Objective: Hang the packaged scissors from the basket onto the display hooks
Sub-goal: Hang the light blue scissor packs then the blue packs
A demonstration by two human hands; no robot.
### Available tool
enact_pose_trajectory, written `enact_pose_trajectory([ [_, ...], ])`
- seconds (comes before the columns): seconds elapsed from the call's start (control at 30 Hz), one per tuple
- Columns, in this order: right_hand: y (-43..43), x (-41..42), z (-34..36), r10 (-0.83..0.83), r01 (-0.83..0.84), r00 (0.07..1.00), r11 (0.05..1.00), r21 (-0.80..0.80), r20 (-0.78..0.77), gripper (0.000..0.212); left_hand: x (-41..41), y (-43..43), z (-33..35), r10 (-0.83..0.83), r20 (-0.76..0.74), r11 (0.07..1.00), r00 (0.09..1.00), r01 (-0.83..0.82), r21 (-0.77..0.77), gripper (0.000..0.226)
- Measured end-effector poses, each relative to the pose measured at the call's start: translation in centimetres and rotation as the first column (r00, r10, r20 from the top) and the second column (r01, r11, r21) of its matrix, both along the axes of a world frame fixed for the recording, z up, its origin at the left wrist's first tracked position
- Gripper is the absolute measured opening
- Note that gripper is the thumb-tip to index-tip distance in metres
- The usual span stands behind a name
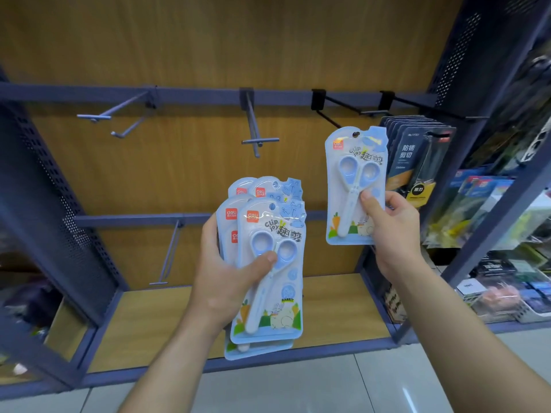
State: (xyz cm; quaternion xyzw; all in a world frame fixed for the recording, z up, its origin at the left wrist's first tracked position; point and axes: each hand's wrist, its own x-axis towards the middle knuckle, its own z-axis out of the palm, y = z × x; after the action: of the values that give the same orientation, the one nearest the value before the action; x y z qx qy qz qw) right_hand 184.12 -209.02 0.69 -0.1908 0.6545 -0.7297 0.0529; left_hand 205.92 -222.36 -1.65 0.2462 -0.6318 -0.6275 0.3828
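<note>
Okay, our left grip (226,272) sat at 7 o'clock in the view and held a fanned stack of blue scissor packs (280,308). The thumb was pressed on the front pack's handle loops and the fingers were behind the stack. Our right grip (390,225), at 3 o'clock, pinched a single scissor pack (348,174) by its lower half, thumb on the front, pack upright. That pack's hang hole sat right at the lower wire of the black hook (329,120) at 1 o'clock; we could not tell whether the wire passed through it. Just beside it, at its 3 o'clock, a row of dark scissor packs (417,162) hung on the next hook. Grey hooks stuck out from the rail (208,95) at 12 o'clock (253,123) and 10 o'clock (119,114). A wooden shelf (328,308) lay below at 6 o'clock.
</note>
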Motion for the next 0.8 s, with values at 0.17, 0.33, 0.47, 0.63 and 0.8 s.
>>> enact_pose_trajectory([
  [0.17, -1.6, -1.1, 0.4, -0.026, 0.024, 0.999, 0.995, 0.096, 0.023, 0.024, 0.1, -0.1, -0.1, -0.015, -0.01, 1.0, 1.0, 0.016, 0.013, 0.089],
  [0.33, -4.1, -2.3, 0.3, -0.019, -0.013, 0.994, 0.955, 0.295, 0.106, 0.056, 0.0, 0.0, -0.3, -0.017, -0.017, 0.999, 1.0, 0.018, 0.047, 0.088],
  [0.47, -0.9, 2.4, -0.1, -0.068, 0.105, 0.991, 0.929, 0.354, -0.114, 0.043, -0.2, 0.2, -0.5, -0.001, -0.016, 0.998, 1.0, 0.002, 0.056, 0.089],
  [0.63, 2.6, 10.1, -2.3, 0.487, -0.488, 0.868, 0.795, 0.361, 0.101, 0.032, -0.7, 0.8, -0.6, -0.005, -0.029, 0.996, 1.0, 0.008, 0.085, 0.079],
  [0.8, 1.8, 11.5, -3.1, 0.449, -0.453, 0.889, 0.835, 0.313, 0.088, 0.034, -1.0, 1.8, -0.4, 0.019, -0.049, 0.991, 0.999, -0.012, 0.137, 0.078],
])
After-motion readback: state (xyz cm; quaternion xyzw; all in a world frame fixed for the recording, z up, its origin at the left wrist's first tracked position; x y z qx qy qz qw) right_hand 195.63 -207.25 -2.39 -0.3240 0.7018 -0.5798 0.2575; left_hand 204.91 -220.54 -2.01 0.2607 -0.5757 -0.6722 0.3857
